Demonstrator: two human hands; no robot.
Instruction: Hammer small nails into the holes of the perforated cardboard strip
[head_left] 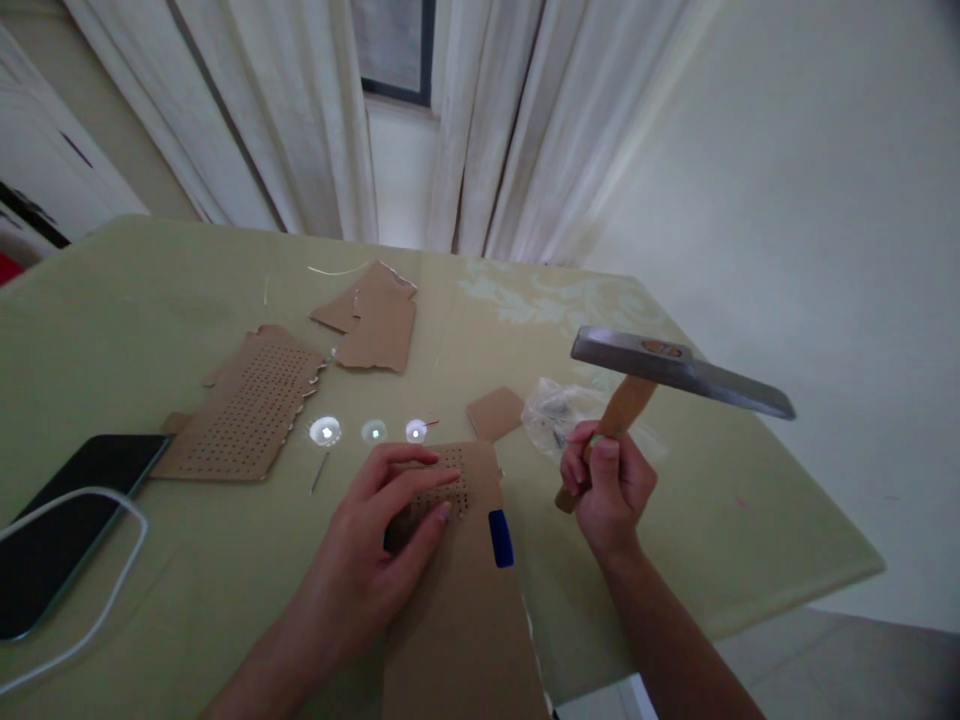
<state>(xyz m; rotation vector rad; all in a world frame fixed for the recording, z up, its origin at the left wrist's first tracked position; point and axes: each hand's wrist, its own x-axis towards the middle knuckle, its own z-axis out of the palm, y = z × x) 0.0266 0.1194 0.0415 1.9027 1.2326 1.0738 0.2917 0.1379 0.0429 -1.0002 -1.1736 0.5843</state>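
My right hand (613, 488) is wrapped round the wooden handle of a hammer (679, 368), whose long metal head is raised above the right side of the table. My left hand (379, 545) rests on a long piece of cardboard (466, 640), with its fingers stretched out and apart. Rows of small holes show in the cardboard around those fingertips, partly hidden by them. A blue strip (500, 538) marks the cardboard's right side. Whether anything tiny lies under the left fingers I cannot make out.
Left of the cardboard lie a hole-covered cardboard sheet (251, 415), a thin nail-like rod (319, 473) and a phone (64, 530) with a white cable (124, 570). Torn cardboard (379, 325), a small piece (495, 412), bright round spots (325, 431) and a clear plastic bag (559, 410) lie beyond.
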